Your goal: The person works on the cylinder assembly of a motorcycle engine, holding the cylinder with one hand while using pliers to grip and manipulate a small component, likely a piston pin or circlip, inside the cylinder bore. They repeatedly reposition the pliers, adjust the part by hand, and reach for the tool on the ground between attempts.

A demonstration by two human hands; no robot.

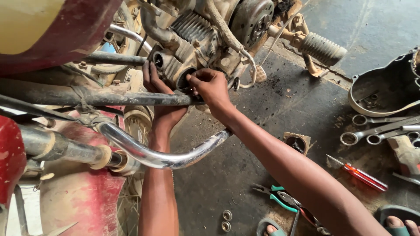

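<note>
At the upper centre of the frame, the finned engine cylinder (pixel 186 65) of a motorcycle is worked on with both hands. The left hand (pixel 158 89) is laid flat against the cylinder's left side, fingers together and extended, gripping nothing that can be seen. The right hand (pixel 211 85) is brought to the round port (pixel 186 81) in the cylinder, its fingertips pinched together at the opening; whether a small part is held there cannot be told. A small piece could probably be dropped into the port or onto the dirty floor, since the pinch is made under a dark frame tube (pixel 109 97) that blocks the view. Both forearms are crossed by the chrome guard bar (pixel 162 157), which limits wrist movement. At the right of the frame lie an engine cover (pixel 385 87), several spanners (pixel 376 131) and a red-handled screwdriver (pixel 363 175); green-handled pliers (pixel 280 199) and two washers (pixel 226 220) lie at the lower centre.
</note>
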